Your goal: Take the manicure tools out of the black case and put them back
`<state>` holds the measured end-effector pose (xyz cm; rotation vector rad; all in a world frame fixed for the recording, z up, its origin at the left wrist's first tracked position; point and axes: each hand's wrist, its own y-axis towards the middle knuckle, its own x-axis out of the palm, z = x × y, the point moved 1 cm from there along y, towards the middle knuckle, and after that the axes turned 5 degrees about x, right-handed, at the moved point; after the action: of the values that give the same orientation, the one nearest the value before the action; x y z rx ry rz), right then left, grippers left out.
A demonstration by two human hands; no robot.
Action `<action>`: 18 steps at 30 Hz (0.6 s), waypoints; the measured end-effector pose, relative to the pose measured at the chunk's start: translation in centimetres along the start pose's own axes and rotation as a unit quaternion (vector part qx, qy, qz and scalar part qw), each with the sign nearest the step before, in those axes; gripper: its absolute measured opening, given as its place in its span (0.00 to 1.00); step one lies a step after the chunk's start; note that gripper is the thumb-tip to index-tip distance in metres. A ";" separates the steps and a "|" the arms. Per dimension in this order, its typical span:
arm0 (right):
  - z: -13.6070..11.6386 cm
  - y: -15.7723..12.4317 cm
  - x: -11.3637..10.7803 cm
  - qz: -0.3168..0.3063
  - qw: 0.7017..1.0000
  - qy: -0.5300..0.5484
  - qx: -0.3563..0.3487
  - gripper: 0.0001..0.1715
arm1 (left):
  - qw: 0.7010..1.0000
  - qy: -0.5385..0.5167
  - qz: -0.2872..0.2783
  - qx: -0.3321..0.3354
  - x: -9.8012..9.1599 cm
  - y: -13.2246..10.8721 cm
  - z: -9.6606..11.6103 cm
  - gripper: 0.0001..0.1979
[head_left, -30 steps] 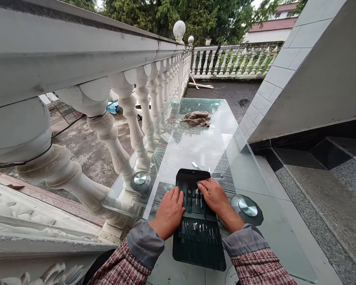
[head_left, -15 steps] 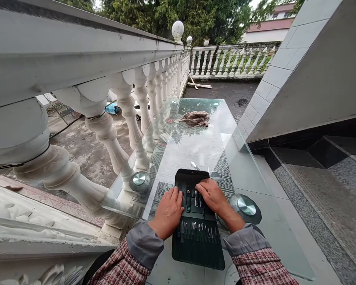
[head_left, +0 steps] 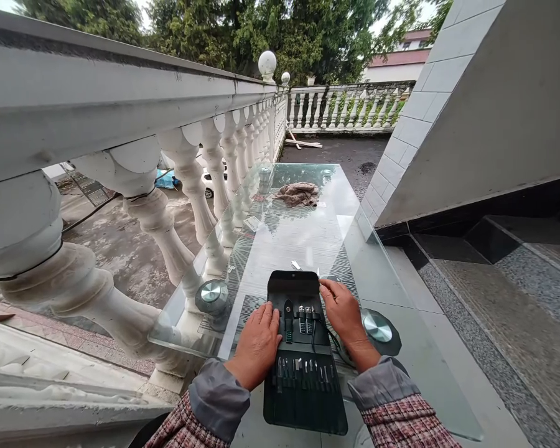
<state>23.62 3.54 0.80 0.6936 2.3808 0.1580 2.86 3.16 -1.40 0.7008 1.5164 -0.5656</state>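
A dark green-black tool case (head_left: 303, 407) lies unfolded on the glass table. Its lower half has a row of slim metal tools (head_left: 305, 367) in slots. In the upper half are nail clippers (head_left: 303, 317) and a small dark sheath with a snap (head_left: 288, 320). My left hand (head_left: 257, 339) rests open and flat along the case's left edge. At the upper right edge is my right hand (head_left: 344, 311), fingers bent together; what they hold, if anything, is hidden. A dark-handled tool (head_left: 330, 279) lies just beyond it, partly covered. Black cord (head_left: 338, 342) loops beside the case.
The glass table (head_left: 401, 348) stands on round metal-capped supports (head_left: 378, 325). A crumpled brown cloth (head_left: 298, 194) lies toward its far end. A small metal piece (head_left: 296, 265) sits beyond the case. White balusters (head_left: 177, 242) line the left; stone steps (head_left: 494, 274) rise at right.
My right hand has moved off the clippers to the case's right edge, uncovering them. My left hand stays on the left edge. The whole view has shifted slightly.
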 end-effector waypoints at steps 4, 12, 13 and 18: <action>0.7 -0.1 0.5 -0.032 0.999 -0.029 -0.010 0.18 | 1.000 -0.015 -0.009 -0.009 -0.8 -0.1 0.0 0.23; 2.1 1.6 -0.5 -0.065 0.997 0.026 0.045 0.20 | 0.999 -0.026 -0.035 -0.028 -2.1 -0.3 0.0 0.23; 2.4 2.0 -0.6 -0.037 0.998 0.010 0.052 0.20 | 0.999 -0.026 -0.035 -0.026 -2.1 -0.3 0.0 0.23; 2.5 2.6 0.2 -0.013 0.988 -0.149 -0.046 0.20 | 0.999 -0.023 -0.021 -0.021 -1.7 -0.5 -0.1 0.23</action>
<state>26.15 5.69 -0.58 0.5964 2.0814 0.1415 2.42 2.77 0.29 0.6205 1.4980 -0.5752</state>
